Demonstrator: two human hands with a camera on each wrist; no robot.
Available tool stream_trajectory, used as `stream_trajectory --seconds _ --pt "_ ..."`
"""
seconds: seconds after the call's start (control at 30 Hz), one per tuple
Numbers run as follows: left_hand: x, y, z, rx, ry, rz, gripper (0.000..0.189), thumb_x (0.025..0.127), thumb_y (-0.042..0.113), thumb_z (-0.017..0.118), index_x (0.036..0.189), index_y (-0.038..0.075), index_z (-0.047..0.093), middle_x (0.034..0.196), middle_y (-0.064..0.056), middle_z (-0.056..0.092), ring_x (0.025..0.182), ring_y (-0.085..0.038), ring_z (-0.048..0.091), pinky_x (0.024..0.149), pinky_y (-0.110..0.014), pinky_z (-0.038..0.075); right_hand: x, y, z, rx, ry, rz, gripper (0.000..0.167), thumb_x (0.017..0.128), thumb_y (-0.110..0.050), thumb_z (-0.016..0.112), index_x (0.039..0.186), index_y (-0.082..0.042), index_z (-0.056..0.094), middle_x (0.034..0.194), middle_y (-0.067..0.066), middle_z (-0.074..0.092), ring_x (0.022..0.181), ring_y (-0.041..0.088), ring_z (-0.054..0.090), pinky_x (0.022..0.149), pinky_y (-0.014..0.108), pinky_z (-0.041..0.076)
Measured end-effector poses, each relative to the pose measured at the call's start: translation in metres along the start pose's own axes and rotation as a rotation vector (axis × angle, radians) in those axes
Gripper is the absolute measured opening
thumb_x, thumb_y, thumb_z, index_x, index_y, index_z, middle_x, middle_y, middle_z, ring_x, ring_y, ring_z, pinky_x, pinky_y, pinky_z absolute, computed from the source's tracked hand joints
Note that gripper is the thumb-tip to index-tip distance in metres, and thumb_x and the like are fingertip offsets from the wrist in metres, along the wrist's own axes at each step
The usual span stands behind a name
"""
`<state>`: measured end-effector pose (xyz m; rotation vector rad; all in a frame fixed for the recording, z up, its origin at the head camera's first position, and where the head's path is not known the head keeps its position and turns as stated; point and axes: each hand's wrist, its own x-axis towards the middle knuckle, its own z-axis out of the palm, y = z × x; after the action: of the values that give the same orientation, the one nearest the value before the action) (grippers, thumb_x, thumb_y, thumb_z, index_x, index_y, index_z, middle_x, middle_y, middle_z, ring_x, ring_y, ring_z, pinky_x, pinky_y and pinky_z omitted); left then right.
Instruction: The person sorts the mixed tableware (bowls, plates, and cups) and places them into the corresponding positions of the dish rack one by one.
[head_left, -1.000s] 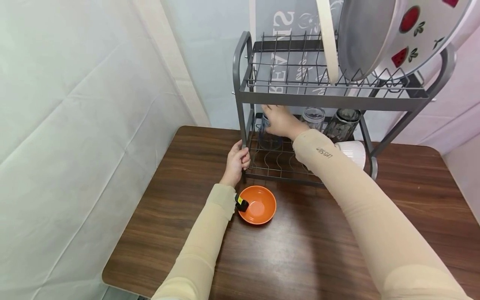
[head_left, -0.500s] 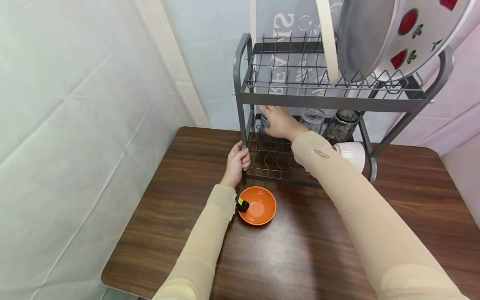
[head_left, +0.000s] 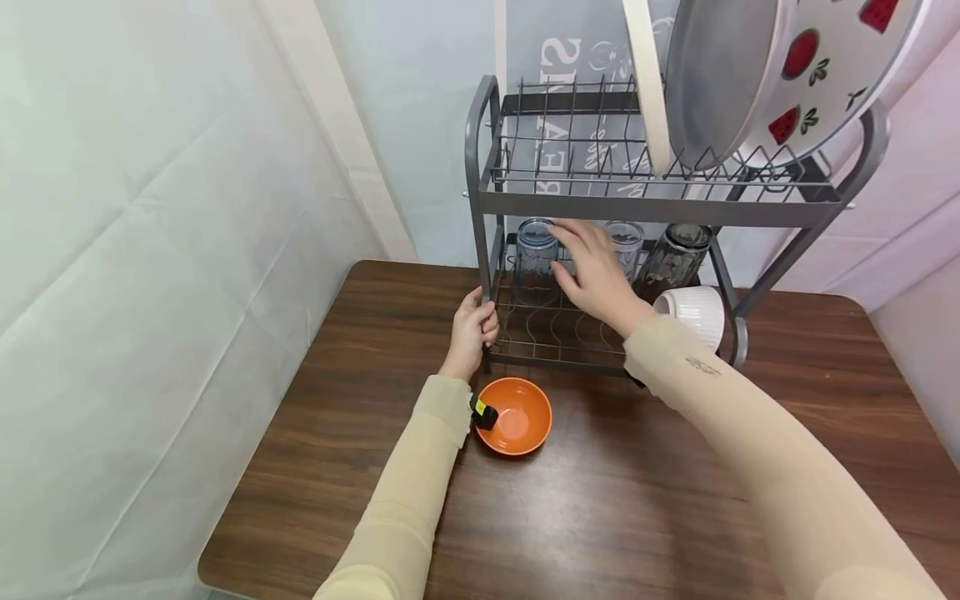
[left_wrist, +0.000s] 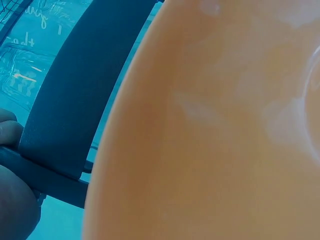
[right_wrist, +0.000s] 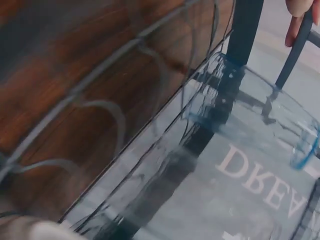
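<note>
On the left of the dish rack's lower shelf stands a clear bluish drinking glass (head_left: 535, 271), seen up close as the same glass (right_wrist: 260, 107) in the right wrist view. My right hand (head_left: 600, 279) is just to its right, fingers extended and slightly spread, holding nothing. With my left hand (head_left: 472, 329) I grip the left front post of the grey dish rack (head_left: 645, 208). Fingers (left_wrist: 17, 210) of that hand wrap the dark frame in the left wrist view. An orange bowl (head_left: 528, 400) sits on the table below the left wrist and fills much of that wrist view.
Farther right on the lower shelf are another clear glass (head_left: 628, 237), a dark glass (head_left: 675, 258) and a white ribbed cup (head_left: 697, 312). A white board (head_left: 647, 83) and large plates (head_left: 720, 83) stand on the upper tier. The rack stands on the brown table (head_left: 315, 433).
My right hand has let go of the bluish glass and moved right, away from it; the glass stays on the shelf. My left hand keeps its grip on the post.
</note>
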<state>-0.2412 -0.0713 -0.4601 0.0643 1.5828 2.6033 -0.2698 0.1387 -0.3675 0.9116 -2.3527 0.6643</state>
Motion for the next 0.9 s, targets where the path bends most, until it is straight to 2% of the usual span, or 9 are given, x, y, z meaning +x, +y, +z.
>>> stream_trajectory --seconds 0.1,0.17,0.3,0.43,0.53,0.6,0.7,0.8,0.9 --pt "0.001 -0.001 0.000 0.018 0.005 0.010 0.047 0.098 0.010 0.037 0.142 0.006 0.021 0.048 0.008 0.029 0.035 -0.004 0.024 0.040 -0.020 0.021 -0.020 0.004 -0.011 0.031 0.214 -0.106 0.039 0.085 -0.005 0.052 0.123 0.000 0.049 0.120 0.023 0.051 0.108 0.038 0.045 0.096 0.049 0.033" --pt "0.001 -0.001 0.000 0.025 0.005 0.012 0.046 0.098 0.010 0.037 0.141 0.006 0.022 0.049 0.008 0.029 0.036 -0.004 0.023 0.040 -0.021 0.021 -0.033 0.008 -0.019 0.040 0.338 -0.139 0.036 0.080 -0.002 0.051 0.116 0.001 0.052 0.110 0.024 0.054 0.099 0.039 0.047 0.087 0.049 0.036" --pt "0.001 0.001 0.000 0.017 0.007 0.016 0.044 0.097 0.009 0.037 0.139 0.006 0.024 0.049 0.008 0.029 0.036 -0.004 0.022 0.040 -0.021 0.020 -0.055 0.017 -0.034 0.039 0.508 -0.109 0.030 0.077 -0.002 0.050 0.107 0.001 0.054 0.099 0.025 0.051 0.089 0.040 0.043 0.080 0.050 0.031" --pt "0.000 0.001 -0.001 0.007 0.005 0.015 0.042 0.098 0.008 0.036 0.138 0.005 0.025 0.049 0.008 0.030 0.035 -0.003 0.023 0.041 -0.023 0.018 -0.075 0.025 -0.049 0.006 0.669 0.029 0.023 0.079 -0.010 0.048 0.097 0.003 0.051 0.092 0.026 0.045 0.088 0.042 0.038 0.083 0.047 0.028" --pt "0.000 0.001 -0.001 0.009 -0.002 0.014 0.041 0.098 0.009 0.036 0.138 0.005 0.025 0.049 0.007 0.030 0.035 -0.003 0.024 0.042 -0.024 0.017 -0.084 0.030 -0.065 0.021 0.849 0.175 0.025 0.077 -0.015 0.046 0.088 0.007 0.047 0.082 0.011 0.042 0.089 0.027 0.039 0.088 0.036 0.027" --pt "0.000 0.001 -0.001 0.007 -0.003 0.015 0.041 0.098 0.009 0.036 0.138 0.005 0.025 0.049 0.007 0.030 0.035 -0.003 0.024 0.042 -0.024 0.017 -0.086 0.033 -0.078 0.056 0.979 0.279 0.019 0.077 -0.014 0.044 0.082 0.004 0.045 0.085 -0.001 0.038 0.091 0.015 0.037 0.089 0.027 0.025" --pt "0.001 0.001 0.000 0.010 -0.002 0.019 0.041 0.098 0.010 0.037 0.137 0.005 0.025 0.048 0.008 0.030 0.035 -0.003 0.024 0.041 -0.024 0.018 -0.090 0.042 -0.095 0.139 1.103 0.438 0.009 0.084 -0.009 0.041 0.090 -0.004 0.045 0.094 -0.008 0.031 0.092 0.004 0.034 0.086 0.018 0.026" --pt "0.001 0.001 -0.001 0.012 0.007 0.017 0.042 0.098 0.010 0.037 0.138 0.006 0.025 0.048 0.008 0.030 0.035 -0.003 0.023 0.041 -0.023 0.018 -0.097 0.059 -0.100 0.222 1.099 0.549 0.012 0.093 -0.006 0.038 0.103 -0.007 0.044 0.097 -0.008 0.034 0.094 0.005 0.037 0.086 0.016 0.028" --pt "0.000 0.002 -0.001 0.012 0.010 0.002 0.043 0.098 0.011 0.037 0.139 0.007 0.025 0.048 0.008 0.030 0.035 -0.003 0.024 0.042 -0.024 0.016 -0.107 0.069 -0.094 0.308 1.031 0.641 0.016 0.097 -0.008 0.033 0.102 -0.011 0.049 0.096 -0.009 0.037 0.093 0.004 0.038 0.086 0.015 0.029"
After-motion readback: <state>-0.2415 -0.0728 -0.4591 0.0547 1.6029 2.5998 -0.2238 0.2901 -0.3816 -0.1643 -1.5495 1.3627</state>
